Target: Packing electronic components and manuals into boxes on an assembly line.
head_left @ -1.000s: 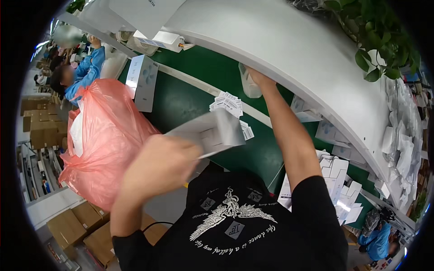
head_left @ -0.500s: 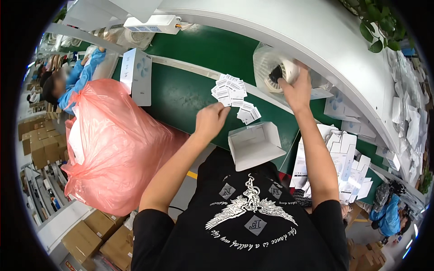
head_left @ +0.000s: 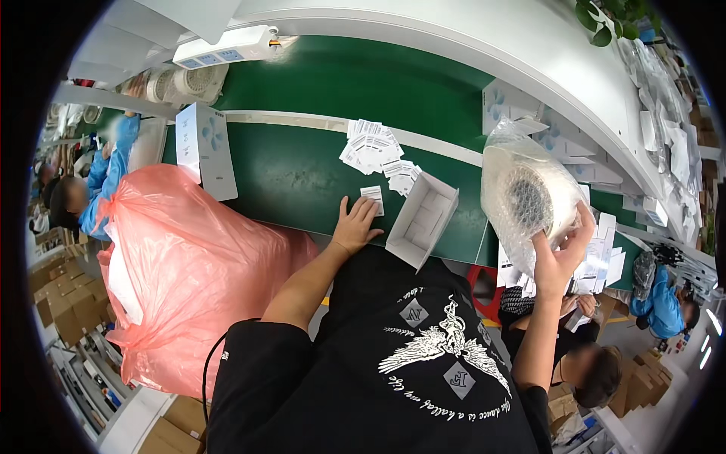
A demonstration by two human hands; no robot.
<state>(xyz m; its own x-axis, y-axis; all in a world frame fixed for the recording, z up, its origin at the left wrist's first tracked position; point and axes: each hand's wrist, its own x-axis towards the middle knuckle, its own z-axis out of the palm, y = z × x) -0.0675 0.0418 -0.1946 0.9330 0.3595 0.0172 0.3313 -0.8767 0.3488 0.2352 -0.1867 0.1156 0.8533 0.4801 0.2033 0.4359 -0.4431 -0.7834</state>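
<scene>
My right hand (head_left: 563, 256) grips a round white fan (head_left: 558, 198) with a grille, wrapped in a clear bubble bag, and holds it over the right end of the green table. My left hand (head_left: 357, 227) lies flat on the table near its front edge, fingers apart, their tips at a small white printed card (head_left: 371, 198). Beyond it are loose piles of similar cards (head_left: 370, 147). Between my hands stands an open white box (head_left: 425, 216), tilted toward me, with nothing seen inside.
A large pink plastic bag (head_left: 204, 280) bulges at the left, beside an upright white carton (head_left: 215, 155). A power strip (head_left: 225, 49) hangs at the back. Flattened white cartons (head_left: 605, 253) lie at the right. Another person (head_left: 590, 371) sits close at the lower right.
My right hand has brought the wrapped fan from the back of the table toward me and right. My left hand has come nearer with a single card. The open box has turned.
</scene>
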